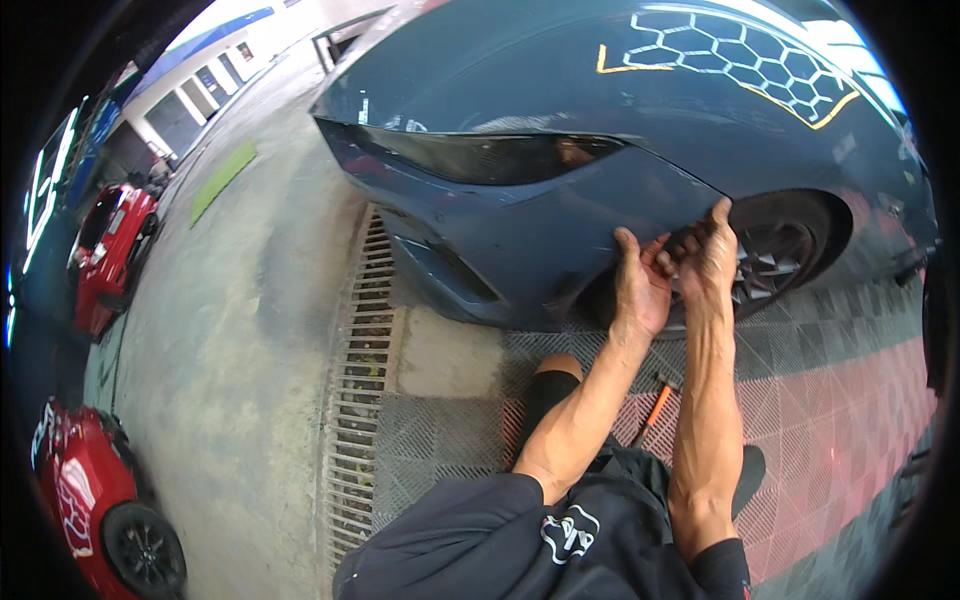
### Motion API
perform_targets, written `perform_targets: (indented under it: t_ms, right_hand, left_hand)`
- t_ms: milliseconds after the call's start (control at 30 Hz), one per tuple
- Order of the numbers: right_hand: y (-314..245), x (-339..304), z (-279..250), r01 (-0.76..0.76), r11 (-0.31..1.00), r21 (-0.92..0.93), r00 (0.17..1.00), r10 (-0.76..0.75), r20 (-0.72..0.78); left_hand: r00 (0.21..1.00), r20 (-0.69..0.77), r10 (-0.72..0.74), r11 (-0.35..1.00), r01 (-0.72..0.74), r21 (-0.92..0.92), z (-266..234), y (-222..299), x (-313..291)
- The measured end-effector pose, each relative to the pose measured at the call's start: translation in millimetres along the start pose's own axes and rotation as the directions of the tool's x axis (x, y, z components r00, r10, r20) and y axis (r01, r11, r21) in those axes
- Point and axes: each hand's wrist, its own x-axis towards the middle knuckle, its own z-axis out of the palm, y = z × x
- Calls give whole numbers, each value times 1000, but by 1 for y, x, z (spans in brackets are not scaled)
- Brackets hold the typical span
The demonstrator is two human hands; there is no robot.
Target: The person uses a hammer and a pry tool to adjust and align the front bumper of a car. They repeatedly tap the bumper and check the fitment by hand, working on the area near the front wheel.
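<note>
Against the front corner of a dark grey-blue car, both my hands are at the rear edge of the front bumper (pixel 540 240), where it meets the wheel arch. My left hand (pixel 643 288) has its thumb up on the outer face and its fingers curled at the arch lip. Just to its right, my right hand (pixel 710 258) presses its thumb near the seam between bumper and fender, fingers bent inward. The fingertips of both hands nearly meet, and part of their hold is hidden. Behind them sits the front wheel (pixel 775 262). The dark headlight (pixel 490 157) lies farther left.
An orange-handled tool (pixel 655 412) lies on the tiled floor mat (pixel 800 430) between my forearms. A metal drain grate (pixel 358 390) runs along the mat's left side. Red cars (pixel 85 470) stand at the far left, and a green mat (pixel 222 182) lies on the concrete.
</note>
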Motion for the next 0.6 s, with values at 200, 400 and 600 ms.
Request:
perform_targets:
  t_ms: [200, 400, 600]
  right_hand:
    - [-2, -1, 7, 20, 1000, -17, 993, -22, -113]
    - [-1, 5, -25, 22, 1000, -17, 998, -22, -59]
    - [4, -9, -60, -22, 998, 53, 999, 24, -38]
  left_hand:
    - [998, -65, -19, 996, 24, 90, 12, -5, 0]
    - [1000, 24, -20, 994, 17, 112, 6, -2, 6]
    - [998, 31, 52, 983, -57, 175, 4, 5, 1]
